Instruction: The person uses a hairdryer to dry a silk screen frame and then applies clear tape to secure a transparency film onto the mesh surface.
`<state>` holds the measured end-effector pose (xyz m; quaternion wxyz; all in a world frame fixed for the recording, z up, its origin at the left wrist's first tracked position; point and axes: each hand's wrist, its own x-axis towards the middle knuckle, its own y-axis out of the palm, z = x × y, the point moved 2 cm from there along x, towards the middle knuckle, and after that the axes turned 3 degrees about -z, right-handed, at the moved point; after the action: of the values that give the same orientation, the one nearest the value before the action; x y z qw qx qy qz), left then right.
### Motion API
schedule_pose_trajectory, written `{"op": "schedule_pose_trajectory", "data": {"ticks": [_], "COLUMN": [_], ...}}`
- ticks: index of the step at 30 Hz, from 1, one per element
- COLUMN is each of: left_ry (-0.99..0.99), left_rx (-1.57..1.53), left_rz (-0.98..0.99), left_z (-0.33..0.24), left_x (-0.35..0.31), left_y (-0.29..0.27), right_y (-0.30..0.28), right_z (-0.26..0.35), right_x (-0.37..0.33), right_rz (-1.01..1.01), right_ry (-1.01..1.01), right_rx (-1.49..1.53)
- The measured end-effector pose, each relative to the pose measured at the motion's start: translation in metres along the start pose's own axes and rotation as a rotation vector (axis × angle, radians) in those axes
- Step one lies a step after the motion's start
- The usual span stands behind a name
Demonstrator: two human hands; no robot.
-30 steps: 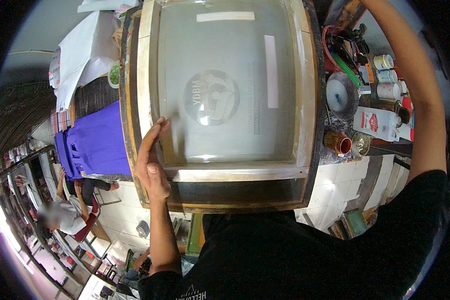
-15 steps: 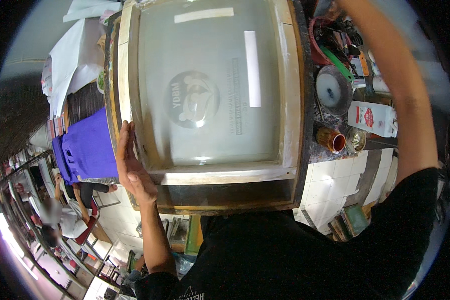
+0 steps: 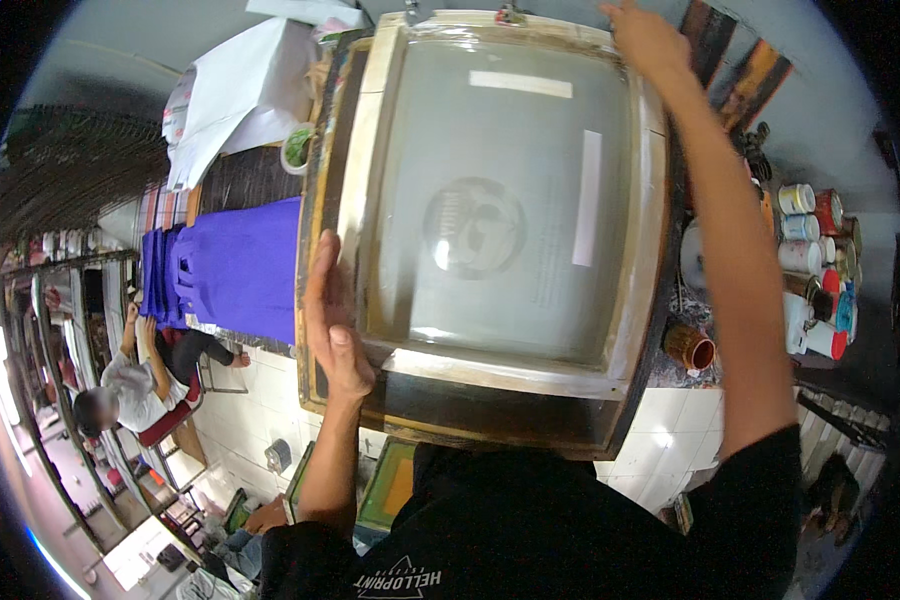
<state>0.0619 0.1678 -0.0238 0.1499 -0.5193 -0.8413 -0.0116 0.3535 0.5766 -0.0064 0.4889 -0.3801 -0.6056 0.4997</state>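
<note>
A wooden-framed printing screen (image 3: 506,372) lies on a dark wooden base (image 3: 450,430) in front of me. Its pale mesh (image 3: 540,310) bears a round design and two white strips. My left hand (image 3: 337,335) rests against the frame's near left side, fingers stretched out along the edge and thumb apart, holding nothing. At the far right corner of the frame is my right hand (image 3: 655,45), its fingers bent together. Whatever they may hold is too small to make out. A small metal fitting (image 3: 510,14) sits on the far edge of the frame.
Left of the screen lie purple cloth (image 3: 240,265), white sheets (image 3: 240,95) and a tub with green contents (image 3: 297,150). On the right stand a brown-stained jar (image 3: 688,347) and several paint cans (image 3: 800,228). A person (image 3: 140,385) sits at the far left.
My right hand, out of view before, now shows at the frame's far right corner. My left hand stays by the frame's left side. The view has shifted, showing more of the far edge.
</note>
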Motion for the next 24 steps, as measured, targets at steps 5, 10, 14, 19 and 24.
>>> {"op": "schedule_pose_trajectory", "data": {"ticks": [5,10,14,19,24], "left_ry": [-0.076,-0.335,-0.435,-0.152,-0.051], "left_rx": [-0.132,-0.146,0.206,0.576,0.604], "left_rz": [-0.099,-0.093,0.219,0.339,0.405], "left_z": [0.003,-0.008,-0.009,0.008,0.007], "left_x": [0.001,0.023,0.045,0.058,0.06], "left_y": [-0.01,-0.023,-0.019,-0.01,-0.008], "right_y": [-0.016,-0.013,0.027,-0.019,-0.006], "right_z": [-0.026,-0.014,-0.028,0.006,0.019], "right_x": [0.025,0.012,0.011,0.021,0.0], "right_rz": [0.089,0.087,-0.055,0.164,-0.008], "right_ry": [-0.228,-0.127,0.165,0.001,0.302], "right_rx": [0.078,-0.092,0.005,-0.01,-0.034]}}
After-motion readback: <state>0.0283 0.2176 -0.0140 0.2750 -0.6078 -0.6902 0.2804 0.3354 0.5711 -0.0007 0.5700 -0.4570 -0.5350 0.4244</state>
